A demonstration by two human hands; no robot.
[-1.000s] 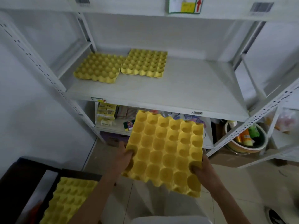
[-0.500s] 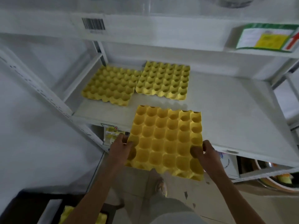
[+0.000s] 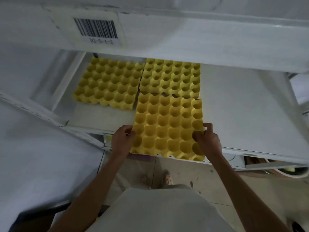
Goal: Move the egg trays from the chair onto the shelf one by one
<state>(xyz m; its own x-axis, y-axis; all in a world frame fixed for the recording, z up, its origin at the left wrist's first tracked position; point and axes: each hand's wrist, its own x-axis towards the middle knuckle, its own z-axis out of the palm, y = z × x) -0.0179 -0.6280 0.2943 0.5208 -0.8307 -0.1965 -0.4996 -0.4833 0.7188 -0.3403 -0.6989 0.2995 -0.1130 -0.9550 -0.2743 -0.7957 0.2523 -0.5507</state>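
Note:
A yellow egg tray (image 3: 168,124) is held over the front of the white shelf (image 3: 242,118), its near edge overhanging the shelf's front lip. My left hand (image 3: 122,141) grips its left edge and my right hand (image 3: 208,141) grips its right edge. Two more yellow egg trays lie side by side at the back of the shelf: a left tray (image 3: 108,82) and a right tray (image 3: 170,77). The held tray's far edge reaches the right tray's front edge. The chair is out of view.
An upper shelf beam with a barcode label (image 3: 96,30) hangs low over the back trays. A white slanted upright (image 3: 41,114) stands at the left. The shelf's right half is bare. A bowl (image 3: 292,173) sits below at the right. My feet are on the tiled floor.
Both hands carried the tray up and forward, from below the shelf's front edge onto the shelf in front of the right tray. The view tilted down and moved closer.

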